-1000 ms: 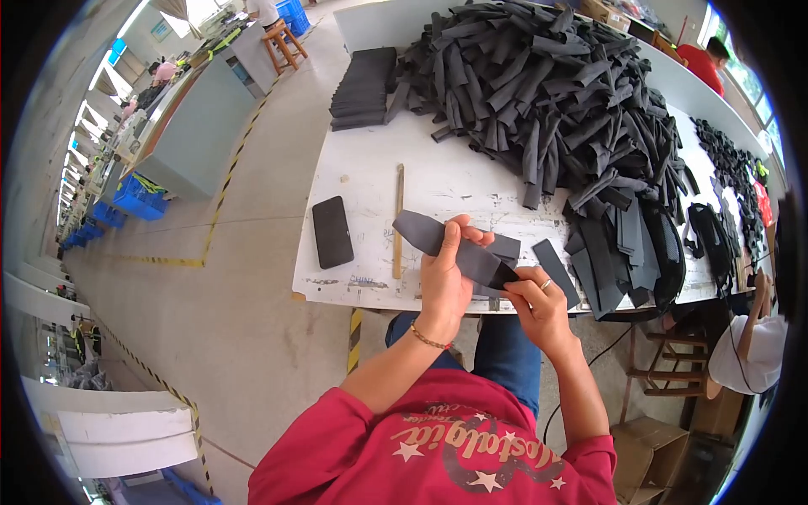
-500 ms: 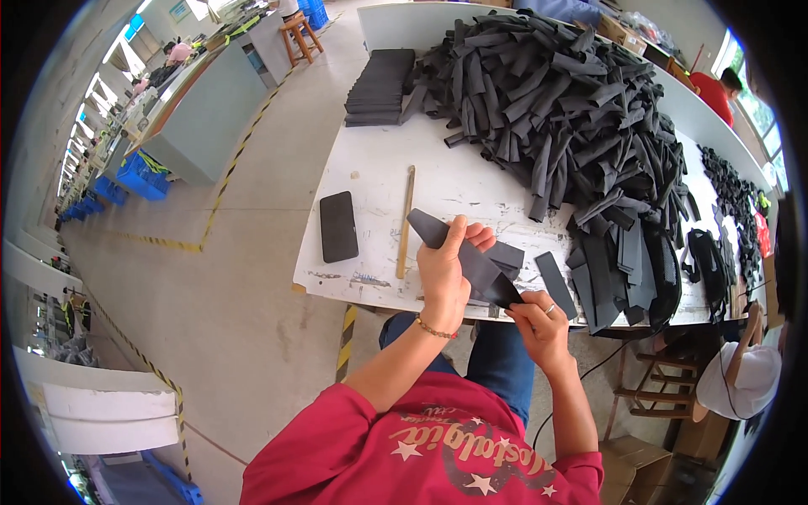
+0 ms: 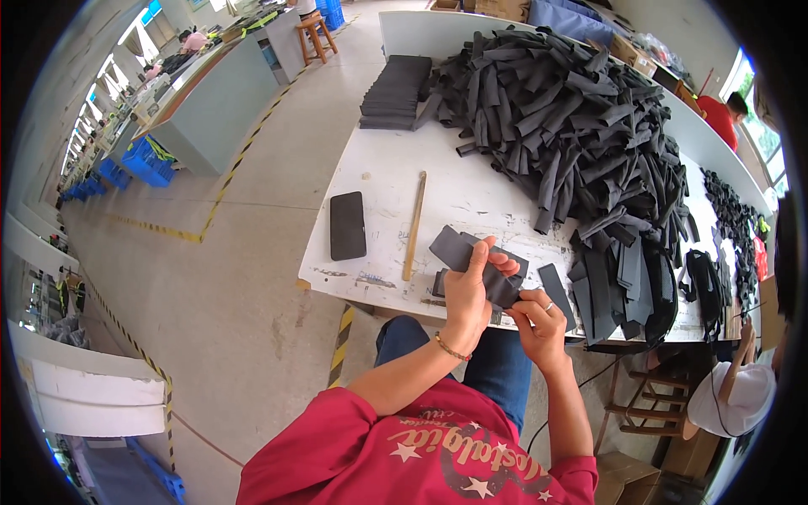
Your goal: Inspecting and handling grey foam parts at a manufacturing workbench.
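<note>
My left hand point(image 3: 468, 290) grips a dark grey foam strip point(image 3: 455, 248) just above the near edge of the white table point(image 3: 438, 194). My right hand point(image 3: 539, 324) pinches the strip's right end from below. A second dark strip point(image 3: 556, 284) lies flat on the table just right of my hands. A large heap of the same dark foam strips point(image 3: 581, 126) covers the table's right and far side.
A black phone point(image 3: 347, 225) and a long wooden stick point(image 3: 413, 225) lie on the table's left part. A neat stack of dark sheets point(image 3: 396, 91) sits at the far left corner. Another person in a white cap point(image 3: 730, 397) is at lower right; blue crates point(image 3: 143, 160) stand far left.
Both hands have kept hold of the strip and shifted slightly along it. The view has tilted a little, so the table sits higher and further right.
</note>
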`<state>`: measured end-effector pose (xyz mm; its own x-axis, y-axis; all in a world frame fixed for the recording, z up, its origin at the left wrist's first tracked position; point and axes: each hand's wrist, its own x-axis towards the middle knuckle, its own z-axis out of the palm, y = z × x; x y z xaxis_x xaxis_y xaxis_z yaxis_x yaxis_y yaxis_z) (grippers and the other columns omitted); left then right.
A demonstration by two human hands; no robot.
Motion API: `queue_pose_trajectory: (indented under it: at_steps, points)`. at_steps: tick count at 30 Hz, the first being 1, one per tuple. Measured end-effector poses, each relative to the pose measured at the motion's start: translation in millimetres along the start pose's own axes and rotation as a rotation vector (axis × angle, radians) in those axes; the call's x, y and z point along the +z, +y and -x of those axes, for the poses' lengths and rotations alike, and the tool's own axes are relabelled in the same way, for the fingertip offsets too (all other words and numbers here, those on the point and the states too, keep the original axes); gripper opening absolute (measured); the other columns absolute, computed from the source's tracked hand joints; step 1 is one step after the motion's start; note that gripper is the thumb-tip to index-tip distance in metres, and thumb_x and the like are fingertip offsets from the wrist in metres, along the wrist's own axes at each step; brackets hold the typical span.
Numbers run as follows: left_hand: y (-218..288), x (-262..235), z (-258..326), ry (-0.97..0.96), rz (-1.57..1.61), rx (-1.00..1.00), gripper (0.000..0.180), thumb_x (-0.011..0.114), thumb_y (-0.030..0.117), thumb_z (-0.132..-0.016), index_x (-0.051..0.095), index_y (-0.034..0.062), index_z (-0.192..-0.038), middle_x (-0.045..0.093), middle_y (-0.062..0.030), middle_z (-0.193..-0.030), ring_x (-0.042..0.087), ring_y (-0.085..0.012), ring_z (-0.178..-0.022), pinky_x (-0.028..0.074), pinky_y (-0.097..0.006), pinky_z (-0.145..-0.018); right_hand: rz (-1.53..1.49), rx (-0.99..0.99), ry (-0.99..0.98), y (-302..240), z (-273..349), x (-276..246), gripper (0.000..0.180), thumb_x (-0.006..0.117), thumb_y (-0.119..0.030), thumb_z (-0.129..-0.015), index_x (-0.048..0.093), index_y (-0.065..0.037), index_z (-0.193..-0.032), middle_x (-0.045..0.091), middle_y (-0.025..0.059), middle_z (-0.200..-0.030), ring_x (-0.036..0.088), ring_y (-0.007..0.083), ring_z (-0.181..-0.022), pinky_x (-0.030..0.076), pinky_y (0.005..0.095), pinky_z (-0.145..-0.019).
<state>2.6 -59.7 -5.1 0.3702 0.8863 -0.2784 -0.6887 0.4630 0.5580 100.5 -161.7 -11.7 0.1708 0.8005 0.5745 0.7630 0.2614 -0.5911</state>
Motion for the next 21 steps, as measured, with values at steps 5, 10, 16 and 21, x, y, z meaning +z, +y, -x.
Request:
queue_pose_trajectory:
  at_steps: [5,10,16,21]
  points:
    - [0.2,-1.0,0.1,-0.016,0.021,0.008,0.040,0.063,0.028,-0.094,0.059,-0.0061,-0.113,0.064,-0.0078,-0.081,0.065,-0.0204,-0.073,0.055,-0.034,-0.073,-0.031,0.077,-0.003,-2.4,-3.4,0.1,0.016,0.074,0.005,-0.072,0.061,0.000,-0.081,0.063,0.0117,-0.088,0.061,0.0248,-0.070,0.048,0.0314,-0.061]
    - [0.6,-1.1,-0.5,-0.024,0.041,0.000,0.038,0.063,0.028,-0.094,0.059,-0.0055,-0.111,0.064,-0.0078,-0.081,0.065,-0.0201,-0.074,0.055,-0.034,-0.073,-0.040,0.076,-0.014,-0.7,-7.0,0.8,0.016,0.074,0.005,-0.073,0.061,0.000,-0.081,0.063,0.0116,-0.088,0.060,0.0240,-0.070,0.048,0.0309,-0.061]
    - [2.1,-2.9,-2.2,-0.048,0.037,-0.022,0.036,0.063,0.026,-0.093,0.059,-0.0048,-0.111,0.064,-0.0074,-0.081,0.065,-0.0193,-0.074,0.054,-0.033,-0.073,-0.025,0.055,-0.019,2.3,-9.5,1.5,0.015,0.074,0.002,-0.072,0.062,-0.001,-0.081,0.064,0.0114,-0.090,0.060,0.0253,-0.066,0.048,0.0322,-0.059]
    - [2.7,-4.4,-3.8,-0.065,0.046,-0.033,0.036,0.064,0.026,-0.093,0.059,-0.0046,-0.111,0.064,-0.0075,-0.081,0.065,-0.0195,-0.075,0.054,-0.033,-0.073,-0.028,0.063,-0.020,3.8,-10.2,2.9,0.015,0.074,0.003,-0.072,0.062,-0.001,-0.081,0.063,0.0112,-0.090,0.060,0.0251,-0.067,0.048,0.0322,-0.059]
